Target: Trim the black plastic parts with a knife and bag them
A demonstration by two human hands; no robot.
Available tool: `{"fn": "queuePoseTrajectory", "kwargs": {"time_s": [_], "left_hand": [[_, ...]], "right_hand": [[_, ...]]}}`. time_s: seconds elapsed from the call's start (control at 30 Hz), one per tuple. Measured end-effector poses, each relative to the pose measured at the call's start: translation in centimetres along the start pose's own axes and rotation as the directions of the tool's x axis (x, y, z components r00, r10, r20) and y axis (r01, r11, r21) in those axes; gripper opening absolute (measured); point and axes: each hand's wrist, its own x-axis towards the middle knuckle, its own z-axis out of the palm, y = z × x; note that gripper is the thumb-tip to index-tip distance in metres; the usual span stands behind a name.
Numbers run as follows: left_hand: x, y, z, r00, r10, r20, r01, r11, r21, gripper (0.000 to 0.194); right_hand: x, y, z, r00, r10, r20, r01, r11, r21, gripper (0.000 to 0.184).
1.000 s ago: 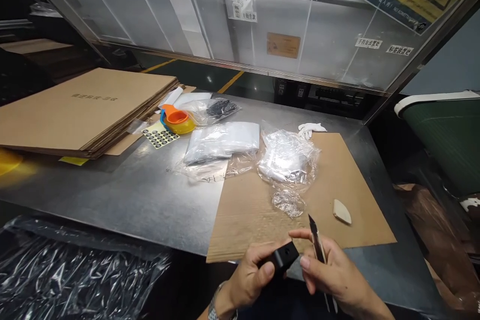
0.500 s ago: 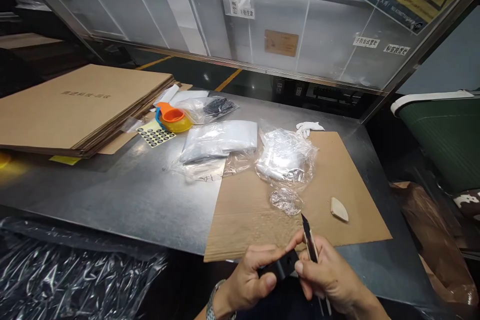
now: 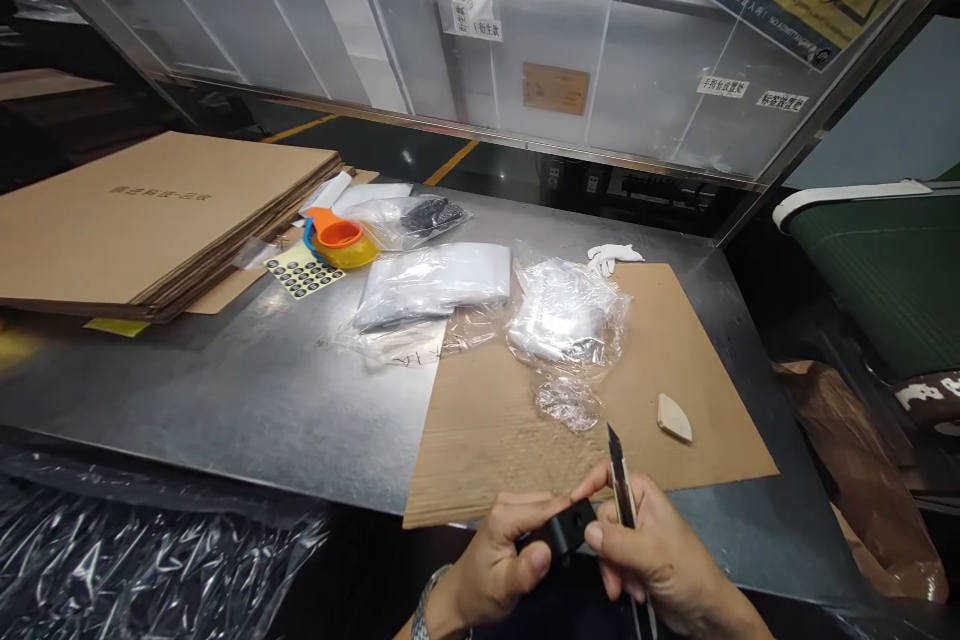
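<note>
At the table's front edge, my left hand is closed around a small black block-shaped part with a round hole in its face. My right hand grips a utility knife, its dark blade pointing up and away from me. The right thumb and fingertips also touch the right end of the black part. Both hands hang just in front of a flat cardboard sheet. On that sheet lie a wedge-shaped beige piece and a crumpled clear plastic bag.
Farther back are a clear bag with pale contents, a plastic-wrapped white pack, a white glove, and an orange-and-yellow tape roll beside a sticker sheet. Stacked cardboard occupies the left. Black plastic hangs below the front edge.
The camera view has shifted slightly, so the table contents sit a little farther left. Both hands keep their hold on the black part and the knife, with barely any movement.
</note>
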Motion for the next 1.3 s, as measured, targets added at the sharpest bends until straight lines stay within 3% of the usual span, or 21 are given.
{"fn": "queuePoseTrajectory", "kwargs": {"time_s": [0.47,0.57,0.7,0.83,0.9,1.0,1.1,1.2,1.3], "left_hand": [[0.2,0.9,0.8,0.995,-0.092,-0.022,0.089,0.99,-0.11,0.063],[0.2,0.6,1.3,0.984,-0.167,-0.063,0.153,0.971,-0.186,0.066],[0.2,0.3,2.2,0.936,-0.343,-0.076,0.287,0.871,-0.4,0.071],[0.3,0.0,2.6,0.874,-0.485,0.03,0.398,0.679,-0.617,0.072],[0.3,0.0,2.6,0.829,-0.55,0.096,0.449,0.555,-0.7,0.073],[0.2,0.3,2.7,0.731,-0.66,0.174,0.532,0.391,-0.751,0.08],[0.1,0.9,2.9,0.649,-0.727,0.224,0.606,0.315,-0.73,0.086],[-0.1,1.3,3.1,0.652,-0.727,0.217,0.615,0.339,-0.712,0.087],[-0.4,1.1,3.2,0.704,-0.684,0.192,0.593,0.417,-0.689,0.084]], "right_hand": [[0.1,0.0,0.2,0.996,0.018,-0.086,-0.021,0.999,-0.039,0.046],[0.4,-0.2,0.3,0.993,0.025,-0.114,-0.026,1.0,-0.006,0.041],[1.0,-0.4,0.4,0.987,0.069,-0.145,-0.053,0.992,0.114,0.033],[1.1,-0.5,0.3,0.985,0.098,-0.14,-0.08,0.989,0.128,0.037],[1.1,-0.5,0.2,0.985,0.059,-0.161,-0.052,0.998,0.045,0.039],[0.9,-0.2,-0.2,0.98,-0.074,-0.184,0.043,0.985,-0.168,0.042],[0.8,0.3,-0.7,0.967,-0.209,-0.148,0.149,0.929,-0.34,0.036],[0.6,1.0,-1.4,0.956,-0.284,-0.069,0.227,0.871,-0.435,0.028],[0.4,1.5,-2.0,0.939,-0.342,0.026,0.311,0.817,-0.485,0.026]]}}
